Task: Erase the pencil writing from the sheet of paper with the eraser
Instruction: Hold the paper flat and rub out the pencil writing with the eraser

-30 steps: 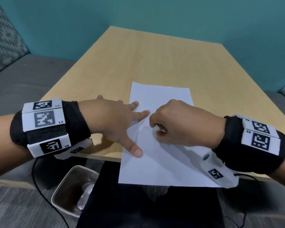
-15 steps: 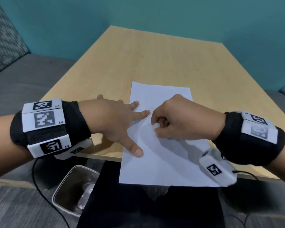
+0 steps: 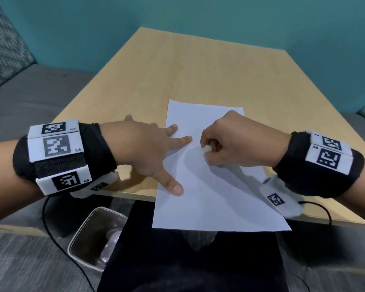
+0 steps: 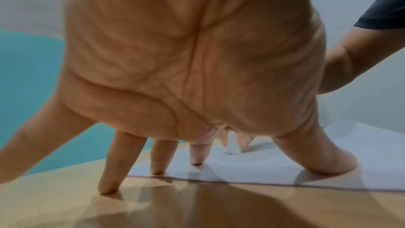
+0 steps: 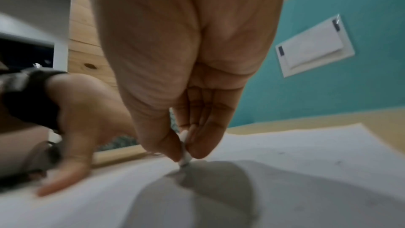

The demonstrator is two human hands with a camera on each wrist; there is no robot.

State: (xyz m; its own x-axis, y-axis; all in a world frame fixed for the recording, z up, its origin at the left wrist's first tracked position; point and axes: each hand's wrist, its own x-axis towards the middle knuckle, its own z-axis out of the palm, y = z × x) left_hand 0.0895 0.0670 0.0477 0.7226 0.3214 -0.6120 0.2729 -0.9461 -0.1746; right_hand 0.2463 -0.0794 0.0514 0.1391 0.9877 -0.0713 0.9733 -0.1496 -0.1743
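Office lounge or meeting nook: light wood-laminate tabletop [image 3: 198, 66] pushed against a teal painted wall [image 3: 177, 15], grey upholstered bench seating [image 3: 30, 85] with patterned cushion backs [image 3: 2, 49], grey carpet floor [image 3: 19, 266], small waste bin [image 3: 93, 239] underneath, white wall plate [image 5: 315, 46].

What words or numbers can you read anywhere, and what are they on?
"L4": on the middle white tag of the left wristband.
The small labels on the other left tags look like "L3" and "L5", but are too small to be sure.
The label on the right wristband tags is too small to read.
The pencil writing on the sheet of paper is too faint to read.
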